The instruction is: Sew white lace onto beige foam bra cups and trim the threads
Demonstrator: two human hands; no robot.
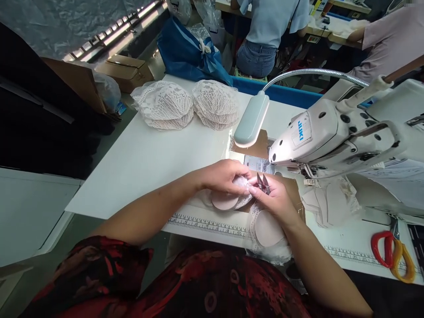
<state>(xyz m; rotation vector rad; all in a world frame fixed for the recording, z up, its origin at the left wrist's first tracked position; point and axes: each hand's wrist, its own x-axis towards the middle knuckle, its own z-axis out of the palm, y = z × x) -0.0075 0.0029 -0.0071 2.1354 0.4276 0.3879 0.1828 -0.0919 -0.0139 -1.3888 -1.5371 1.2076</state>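
My left hand (225,177) pinches the middle of a white lace bra (269,229) in front of the sewing machine. My right hand (273,194) meets it there, thumb and fingers closed on the same lace. A small pair of dark thread snips (264,183) is tucked in the right hand, its blades pointing up and away from me. One pale, smooth cup lies under my left hand; the other hangs at the table's front edge below my right wrist. My fingers hide the exact spot that they grip.
The white sewing machine (308,132) stands at right, with a lamp (253,119) left of its needle area. Two lace cup stacks (165,106) sit at the back. Fabric pieces (331,201) and red-and-yellow-handled scissors (394,249) lie at right. Co-workers (273,26) sit beyond.
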